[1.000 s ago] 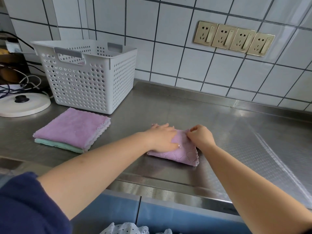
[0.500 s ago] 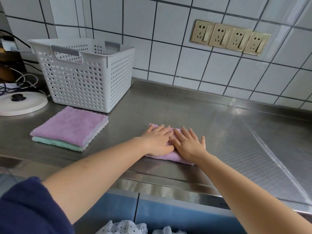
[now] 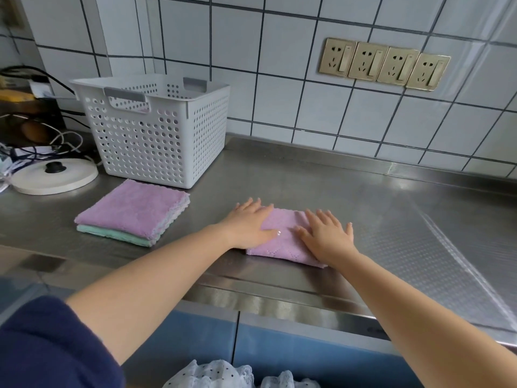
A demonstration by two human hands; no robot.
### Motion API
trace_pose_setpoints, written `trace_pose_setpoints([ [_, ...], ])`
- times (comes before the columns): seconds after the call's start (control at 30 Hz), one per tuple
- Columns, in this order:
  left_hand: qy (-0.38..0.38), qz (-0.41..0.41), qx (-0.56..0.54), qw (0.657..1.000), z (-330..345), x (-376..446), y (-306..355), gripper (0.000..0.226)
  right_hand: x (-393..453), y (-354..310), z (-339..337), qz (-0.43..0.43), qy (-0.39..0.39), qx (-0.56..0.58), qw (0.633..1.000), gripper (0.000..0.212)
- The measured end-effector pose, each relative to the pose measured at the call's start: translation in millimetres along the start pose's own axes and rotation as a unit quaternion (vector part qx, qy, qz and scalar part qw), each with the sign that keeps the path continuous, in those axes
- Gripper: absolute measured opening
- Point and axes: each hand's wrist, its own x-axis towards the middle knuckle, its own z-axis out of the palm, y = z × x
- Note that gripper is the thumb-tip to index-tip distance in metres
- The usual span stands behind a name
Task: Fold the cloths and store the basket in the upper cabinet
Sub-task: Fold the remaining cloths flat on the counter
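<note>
A folded purple cloth (image 3: 282, 239) lies on the steel counter (image 3: 307, 186) near its front edge. My left hand (image 3: 249, 224) presses flat on the cloth's left part, fingers straight. My right hand (image 3: 328, 236) presses flat on its right part, fingers spread. To the left sits a stack of two folded cloths, a purple cloth (image 3: 134, 208) on top of a green cloth (image 3: 112, 235). Behind that stack stands a white perforated basket (image 3: 156, 135) with grey handles; something pink shows through its handle opening.
A round white base with a black knob (image 3: 53, 175) and tangled cables (image 3: 33, 147) sit at the far left. Gold wall sockets (image 3: 383, 64) are on the tiled wall. Blue cabinet fronts (image 3: 279, 348) run below the counter edge.
My right hand let go of the cloth's corner and laid flat. Both hands have since slid apart across the folded cloth, left one leftwards, right one rightwards.
</note>
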Motion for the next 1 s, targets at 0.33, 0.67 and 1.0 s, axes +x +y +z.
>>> trace_pose_setpoints([
  [0.33,0.025,-0.030,-0.100,0.994,-0.4,-22.5,-10.4,0.030,-29.2,5.3,-15.0,-0.003,0.024,0.175,0.984,0.032],
  [0.67,0.128,-0.057,-0.280,0.950,-20.6,-43.2,-37.4,0.042,-22.9,-38.0,-18.1,0.078,0.036,0.457,0.885,0.035],
  [1.0,0.189,-0.126,-0.276,0.934,-101.8,-100.9,-157.6,0.047,2.4,-182.0,-21.1,0.006,-0.042,0.619,0.784,0.033],
])
